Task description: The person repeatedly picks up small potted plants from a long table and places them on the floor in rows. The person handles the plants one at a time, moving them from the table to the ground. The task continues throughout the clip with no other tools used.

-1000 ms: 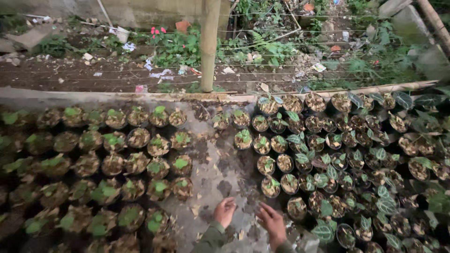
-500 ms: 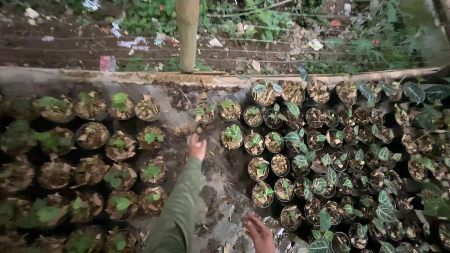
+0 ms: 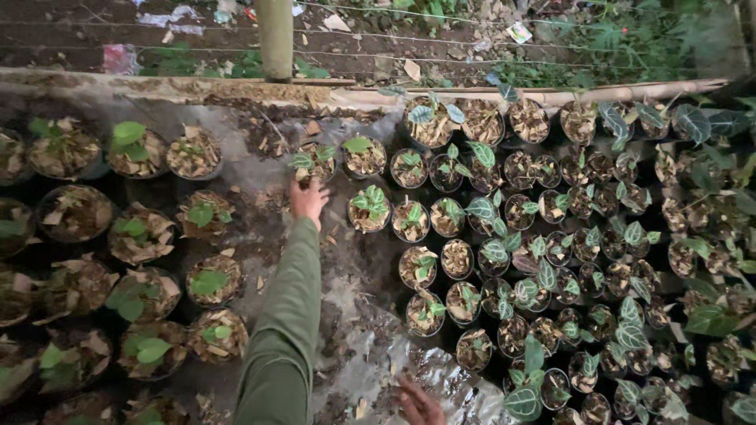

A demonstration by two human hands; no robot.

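I had the left hand [image 3: 309, 198] closing its fingers on the small potted seedling [image 3: 313, 162] by the gap's far end (right hand [image 3: 419, 403] spread on the plastic sheet [image 3: 378, 346]), so lifting it upright seemed due next.

Glossy, crinkled plastic sheet [image 3: 409, 358]; seemingly matt cloth sleeve [image 3: 283, 315].

A green post [image 3: 276, 38] stands behind a bamboo rail [image 3: 630, 92]. Litter [image 3: 120, 58] lies on the soil beyond. Small leafy pots [image 3: 551, 275] crowd the right, larger pots [image 3: 142, 236] the left, on silvery sheeting [image 3: 378, 346].
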